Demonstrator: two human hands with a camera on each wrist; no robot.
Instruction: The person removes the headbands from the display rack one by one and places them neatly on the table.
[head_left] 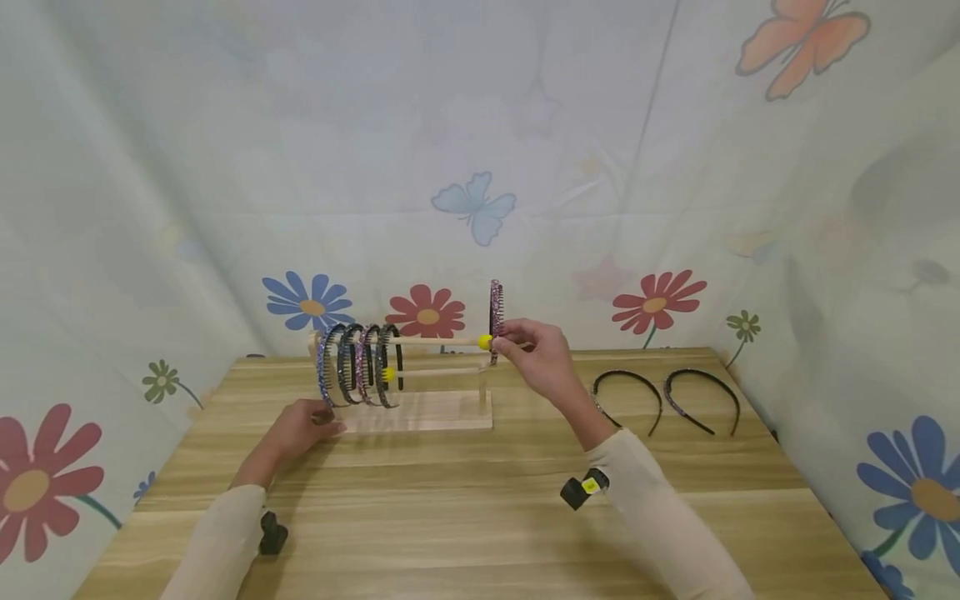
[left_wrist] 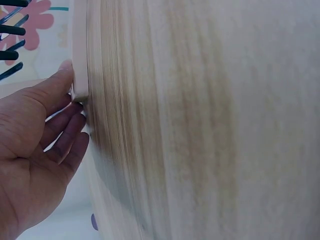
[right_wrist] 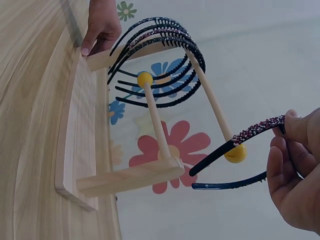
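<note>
My right hand pinches a headband with pink glitter at its decorated upper part. It stands upright beside the yellow ball on the right tip of the wooden stand's upper rod. In the right wrist view, the headband's two black ends point toward the stand, one passing close by the ball. My left hand holds the left end of the stand's base, thumb on the board and fingers around its corner. Several glittery toothed headbands hang at the left of the stand, side by side.
Two more headbands lie on the table to the right, a dark one and another beside it. A shorter rod ends in a second yellow ball. Behind the wooden table hangs a flowered cloth.
</note>
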